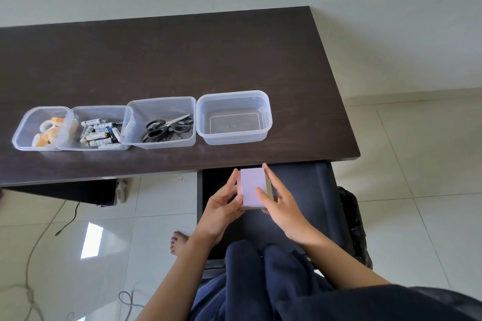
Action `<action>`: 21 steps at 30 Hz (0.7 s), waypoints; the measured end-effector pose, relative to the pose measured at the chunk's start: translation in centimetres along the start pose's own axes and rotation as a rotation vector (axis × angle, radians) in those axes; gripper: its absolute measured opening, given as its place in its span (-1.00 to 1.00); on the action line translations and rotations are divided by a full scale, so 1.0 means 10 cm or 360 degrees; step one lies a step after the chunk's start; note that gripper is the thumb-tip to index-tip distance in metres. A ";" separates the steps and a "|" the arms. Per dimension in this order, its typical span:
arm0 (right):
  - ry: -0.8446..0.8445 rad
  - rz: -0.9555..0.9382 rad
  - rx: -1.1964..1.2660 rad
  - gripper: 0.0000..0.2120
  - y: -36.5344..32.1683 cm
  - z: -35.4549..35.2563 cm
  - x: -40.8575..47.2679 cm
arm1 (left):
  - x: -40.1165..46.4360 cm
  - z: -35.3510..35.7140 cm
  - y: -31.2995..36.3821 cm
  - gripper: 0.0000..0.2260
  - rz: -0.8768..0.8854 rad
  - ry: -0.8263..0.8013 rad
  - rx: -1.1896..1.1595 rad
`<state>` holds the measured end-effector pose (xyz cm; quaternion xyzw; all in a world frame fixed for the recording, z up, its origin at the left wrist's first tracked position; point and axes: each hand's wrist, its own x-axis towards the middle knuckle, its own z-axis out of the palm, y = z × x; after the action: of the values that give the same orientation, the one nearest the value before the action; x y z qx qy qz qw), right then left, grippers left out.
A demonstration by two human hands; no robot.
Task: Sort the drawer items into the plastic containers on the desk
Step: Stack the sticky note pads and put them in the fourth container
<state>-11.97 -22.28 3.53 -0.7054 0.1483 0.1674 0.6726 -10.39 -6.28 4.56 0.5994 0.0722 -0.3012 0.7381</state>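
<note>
Two hands, left hand [221, 206] and right hand [280, 206], clasp the pale lilac block [251, 187] by its long sides over the open drawer [307, 190]; it looks light, stiff, smooth-faced, so side-grips suit.

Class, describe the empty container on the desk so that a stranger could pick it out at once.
On the dark desk four clear plastic containers stand in a row near the front edge. Take the rightmost one, next to the scissors container. It alone holds nothing, and it has rounded corners.
</note>
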 end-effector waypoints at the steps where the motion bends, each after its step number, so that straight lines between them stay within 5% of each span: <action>1: 0.0000 -0.0006 0.0006 -0.40 -0.02 0.00 0.01 | -0.01 0.01 0.03 -0.54 0.0014 -0.0006 -0.0006; 13: 0.0106 -0.0213 -0.0052 -0.43 -0.60 0.04 0.11 | 0.00 0.07 0.54 -0.56 0.0277 -0.0079 0.0160; 21: 0.0076 -0.0075 -0.0040 -0.07 -1.30 -0.09 0.48 | 0.20 -0.01 1.10 -0.59 0.0420 -0.0033 0.0267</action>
<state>-1.99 -22.43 13.16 -0.7209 0.1456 0.1366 0.6637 -2.87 -5.78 12.82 0.6602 -0.0402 -0.2128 0.7192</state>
